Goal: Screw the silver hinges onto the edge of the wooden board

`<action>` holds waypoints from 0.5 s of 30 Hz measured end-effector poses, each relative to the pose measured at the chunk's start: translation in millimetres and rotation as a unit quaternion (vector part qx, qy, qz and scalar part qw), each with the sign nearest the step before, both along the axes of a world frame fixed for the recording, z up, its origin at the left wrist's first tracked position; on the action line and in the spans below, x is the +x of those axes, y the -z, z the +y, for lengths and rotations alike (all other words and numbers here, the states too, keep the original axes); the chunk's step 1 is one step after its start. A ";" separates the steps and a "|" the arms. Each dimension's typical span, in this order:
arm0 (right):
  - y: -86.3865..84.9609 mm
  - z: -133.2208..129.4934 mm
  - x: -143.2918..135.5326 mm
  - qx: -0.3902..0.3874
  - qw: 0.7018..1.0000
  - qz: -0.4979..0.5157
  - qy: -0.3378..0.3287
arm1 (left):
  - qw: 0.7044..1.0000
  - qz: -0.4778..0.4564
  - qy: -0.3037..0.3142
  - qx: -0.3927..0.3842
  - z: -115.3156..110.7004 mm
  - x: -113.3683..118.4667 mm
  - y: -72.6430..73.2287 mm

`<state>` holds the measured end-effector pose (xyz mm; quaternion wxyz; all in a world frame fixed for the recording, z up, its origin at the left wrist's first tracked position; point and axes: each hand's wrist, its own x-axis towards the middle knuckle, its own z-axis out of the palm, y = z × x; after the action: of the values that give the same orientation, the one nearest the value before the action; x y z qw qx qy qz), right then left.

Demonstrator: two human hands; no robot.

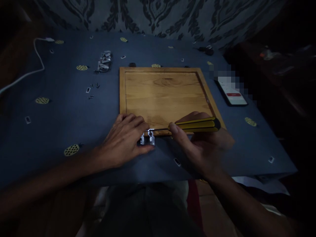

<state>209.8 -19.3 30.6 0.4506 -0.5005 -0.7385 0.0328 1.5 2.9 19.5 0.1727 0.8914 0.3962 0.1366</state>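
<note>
A wooden panel (163, 95) with a raised frame lies flat on the table. At its front edge sits a shiny metal hinge (151, 137), partly hidden by my fingers. My left hand (125, 136) rests over the panel's near left corner, its fingers and thumb closed around the hinge. My right hand (201, 141) is wrapped round a screwdriver (197, 125) with a yellow and black handle. The shaft points left, held nearly level, and its tip reaches the hinge.
Several metal hinges (105, 61) lie in a pile at the back left, with loose screws (91, 97) nearer me. A phone (233, 93) lies right of the panel. A white cable (40, 61) runs along the left. A dark object (207, 50) lies at the back right.
</note>
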 end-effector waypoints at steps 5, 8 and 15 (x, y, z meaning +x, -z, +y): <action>-7.7 2.6 -1.7 0.018 0.998 -0.049 -0.019 | 1.000 0.000 -0.002 0.003 -0.2 -0.1 0.5; -10.2 4.8 -3.1 0.014 0.997 -0.057 -0.044 | 1.000 0.005 -0.004 -0.001 0.0 0.1 0.3; -9.3 6.8 -3.8 -0.024 0.996 -0.044 -0.068 | 1.000 0.017 -0.009 -0.015 -0.5 1.2 -1.5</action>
<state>206.0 -12.5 39.9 0.4019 -0.4610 -0.7889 0.0589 2.7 2.3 21.0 0.1785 0.8871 0.4092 0.1172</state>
